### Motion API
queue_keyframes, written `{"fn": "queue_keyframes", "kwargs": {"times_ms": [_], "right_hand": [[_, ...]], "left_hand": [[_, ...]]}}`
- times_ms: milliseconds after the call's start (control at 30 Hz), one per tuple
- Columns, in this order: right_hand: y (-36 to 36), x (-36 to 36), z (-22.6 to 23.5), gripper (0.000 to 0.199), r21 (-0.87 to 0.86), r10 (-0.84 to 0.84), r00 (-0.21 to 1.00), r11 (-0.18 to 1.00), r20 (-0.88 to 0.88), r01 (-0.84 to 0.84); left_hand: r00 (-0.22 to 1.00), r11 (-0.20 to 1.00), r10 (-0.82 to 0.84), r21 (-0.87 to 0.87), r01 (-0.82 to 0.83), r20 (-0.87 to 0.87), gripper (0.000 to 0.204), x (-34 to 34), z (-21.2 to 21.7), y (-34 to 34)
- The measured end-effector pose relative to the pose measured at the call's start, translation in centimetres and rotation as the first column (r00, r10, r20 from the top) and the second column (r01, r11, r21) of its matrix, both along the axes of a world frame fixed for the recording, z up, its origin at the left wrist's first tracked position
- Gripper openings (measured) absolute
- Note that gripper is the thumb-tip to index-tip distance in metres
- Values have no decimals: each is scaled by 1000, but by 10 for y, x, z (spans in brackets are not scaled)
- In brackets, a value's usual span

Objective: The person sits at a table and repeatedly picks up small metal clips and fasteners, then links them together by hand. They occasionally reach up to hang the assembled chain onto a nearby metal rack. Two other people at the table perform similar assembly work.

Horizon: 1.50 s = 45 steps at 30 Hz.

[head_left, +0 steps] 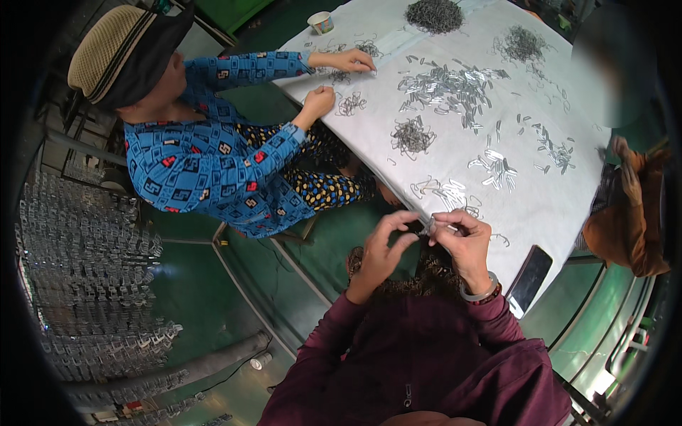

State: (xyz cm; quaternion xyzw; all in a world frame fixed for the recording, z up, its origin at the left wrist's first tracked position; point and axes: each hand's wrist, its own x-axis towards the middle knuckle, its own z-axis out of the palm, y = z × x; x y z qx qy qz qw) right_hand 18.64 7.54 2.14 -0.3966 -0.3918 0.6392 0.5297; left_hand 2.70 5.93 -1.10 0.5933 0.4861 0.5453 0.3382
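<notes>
My two hands meet over the table's near edge. My right hand (pixel 465 245) pinches a small grey metal piece (pixel 430 226) between thumb and fingertips. Curled round its other side, my left hand (pixel 387 248) brings thumb and forefinger to that piece; what these tips grip is too small to make out. Just beyond my hands, bent wire hooks and shiny flat metal strips (pixel 451 193) lie in a loose group on the white-covered table (pixel 376 145). A tangled pile of wire hooks (pixel 412 137) sits farther off.
A phone (pixel 531 277) lies near the table edge at my right. Across the table are a large heap of metal strips (pixel 451 92), dark wire piles (pixel 433 14) and a paper cup (pixel 321 23). A co-worker in blue (pixel 206 156) handles hooks at left; another person (pixel 625 220) sits at right.
</notes>
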Motion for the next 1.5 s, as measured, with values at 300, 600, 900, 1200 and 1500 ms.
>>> {"fn": "queue_keyframes", "kwargs": {"times_ms": [300,600,900,1200,1500], "right_hand": [[-17,3,2,21,-36,178,984,983,-32,-179],[-35,6,-3,18,-25,254,967,967,-25,-255],[-54,6,0,17,74,253,966,964,46,-256],[-49,6,-2,18,64,300,953,951,41,-302],[-32,8,-10,19,84,324,941,939,99,-333]], "left_hand": [[563,940,77,248,235,-823,12,-39,-60,176],[539,939,-11,177,295,-843,5,-25,-38,207],[728,965,-195,4,262,-658,11,3,-31,157],[873,992,-123,-20,129,-472,27,6,-58,129],[796,993,-116,-72,91,-594,28,-10,-80,104]]}}
